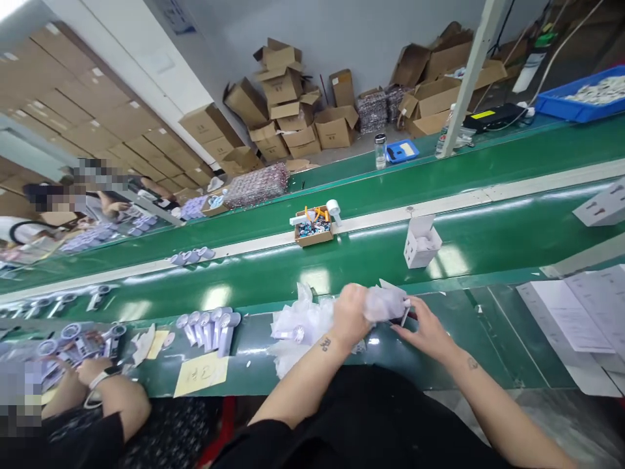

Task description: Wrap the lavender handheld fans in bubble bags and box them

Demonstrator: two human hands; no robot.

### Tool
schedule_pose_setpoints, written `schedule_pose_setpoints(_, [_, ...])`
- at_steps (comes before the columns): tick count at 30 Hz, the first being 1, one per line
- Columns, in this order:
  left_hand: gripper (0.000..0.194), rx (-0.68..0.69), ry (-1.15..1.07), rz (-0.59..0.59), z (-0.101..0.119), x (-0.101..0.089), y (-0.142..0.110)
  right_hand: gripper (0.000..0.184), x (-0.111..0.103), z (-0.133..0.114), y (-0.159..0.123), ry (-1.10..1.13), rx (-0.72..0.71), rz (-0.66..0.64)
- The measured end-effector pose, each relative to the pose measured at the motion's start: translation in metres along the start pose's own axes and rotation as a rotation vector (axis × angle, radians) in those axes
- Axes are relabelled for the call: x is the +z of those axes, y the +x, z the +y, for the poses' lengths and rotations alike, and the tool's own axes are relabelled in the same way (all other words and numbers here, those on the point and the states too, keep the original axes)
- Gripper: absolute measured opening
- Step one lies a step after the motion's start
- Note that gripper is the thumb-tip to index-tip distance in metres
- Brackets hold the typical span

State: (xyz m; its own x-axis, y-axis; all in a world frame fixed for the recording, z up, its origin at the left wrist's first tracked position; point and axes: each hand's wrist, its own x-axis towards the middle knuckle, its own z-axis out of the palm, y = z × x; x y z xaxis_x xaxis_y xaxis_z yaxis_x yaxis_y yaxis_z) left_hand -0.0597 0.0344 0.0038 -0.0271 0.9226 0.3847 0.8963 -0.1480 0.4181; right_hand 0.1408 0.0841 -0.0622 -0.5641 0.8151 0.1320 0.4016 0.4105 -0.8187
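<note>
My left hand [349,312] is closed on a pale lilac bagged item [385,303], held just above the green bench edge. My right hand [426,327] pinches the same item's right end, where a thin stick-like part pokes out. A heap of clear plastic bags with more lilac items [297,326] lies just left of my left hand. A row of lilac handheld fans [209,326] lies further left, above a yellow paper note [201,374].
A small white open box [420,242] stands on the green conveyor [488,234]. A cardboard tray of small parts [313,227] sits on the belt's divider. White paper sheets [576,312] lie at right. A co-worker's hands [92,374] handle fans at lower left. Cardboard cartons are piled behind.
</note>
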Motion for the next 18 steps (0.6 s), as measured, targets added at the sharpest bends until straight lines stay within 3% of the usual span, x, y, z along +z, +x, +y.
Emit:
schedule_pose_setpoints(3, [0.01, 0.396, 0.155, -0.372, 0.017, 0.006, 0.01, 0.06, -0.004, 0.007, 0.001, 0.087, -0.021, 0.021])
schedule_pose_setpoints(5, [0.019, 0.416, 0.242, -0.459, 0.026, 0.008, 0.018, 0.064, -0.008, 0.014, 0.0, 0.125, 0.002, 0.003])
schedule_pose_setpoints(7, [0.034, 0.355, 0.299, -0.42, 0.029, 0.013, 0.017, 0.069, -0.008, 0.022, -0.002, 0.112, 0.036, -0.023])
schedule_pose_setpoints(9, [0.045, 0.406, 0.301, -0.403, 0.027, 0.021, 0.005, 0.071, -0.005, 0.03, -0.004, 0.073, 0.092, -0.011])
schedule_pose_setpoints(11, [0.049, 0.473, 0.269, -0.412, 0.027, 0.027, -0.01, 0.069, -0.004, 0.033, -0.002, 0.071, 0.167, 0.025])
schedule_pose_setpoints(13, [0.049, 0.437, 0.201, -0.392, 0.033, 0.027, -0.021, 0.069, -0.009, 0.031, 0.007, 0.125, 0.219, 0.009])
schedule_pose_setpoints(16, [0.041, 0.221, 0.029, -0.272, 0.039, 0.011, -0.023, 0.074, -0.028, 0.023, 0.049, 0.243, 0.239, -0.068])
schedule_pose_setpoints(18, [0.035, 0.043, -0.073, -0.151, 0.023, -0.006, -0.024, 0.071, -0.035, 0.017, 0.097, 0.314, 0.3, 0.011])
